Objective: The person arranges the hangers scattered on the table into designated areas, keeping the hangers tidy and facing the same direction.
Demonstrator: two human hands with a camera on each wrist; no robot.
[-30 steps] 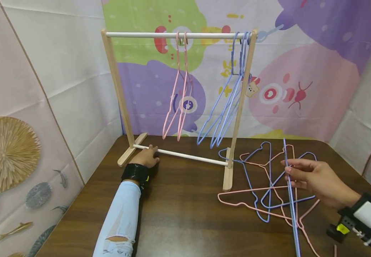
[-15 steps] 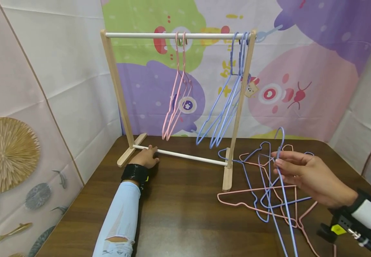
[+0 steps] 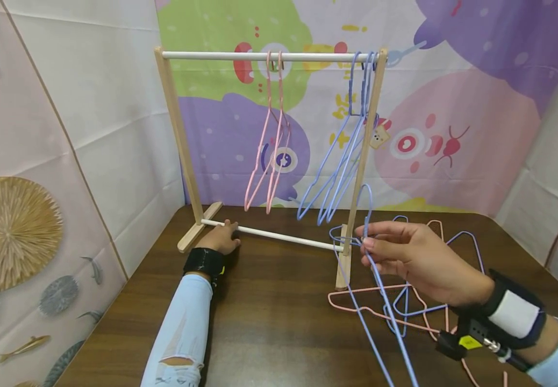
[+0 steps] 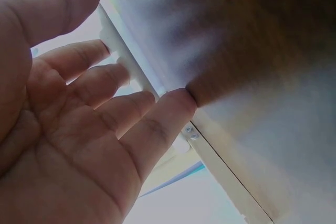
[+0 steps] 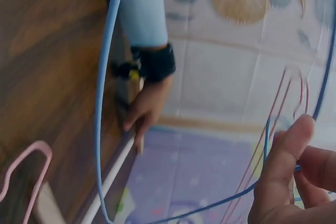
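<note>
My right hand [image 3: 419, 260] pinches a blue hanger [image 3: 384, 301] just below its hook, between thumb and fingertips. The hanger slants down toward me, its hook close to the rack's right post [image 3: 365, 137]. In the right wrist view the hanger's blue frame [image 5: 100, 103] loops wide past the fingertips. My left hand [image 3: 218, 239] rests at the left end of the rack's lower white rod [image 3: 284, 235], fingers over it. The left wrist view shows its palm [image 4: 79, 150] with the fingers loosely spread against the rod.
Two pink hangers [image 3: 280, 97] hang mid-way on the upper white rod [image 3: 211, 55]; several blue hangers [image 3: 351, 86] hang at its right end. Loose pink hangers [image 3: 373, 309] and blue hangers [image 3: 477, 251] lie tangled on the brown table [image 3: 269, 322] at the right. A patterned cloth [image 3: 501, 43] hangs behind.
My right hand has carried the blue hanger leftward, from above the pile to beside the rack's right post, and the hanger has turned to show both its sides. My left hand stays put.
</note>
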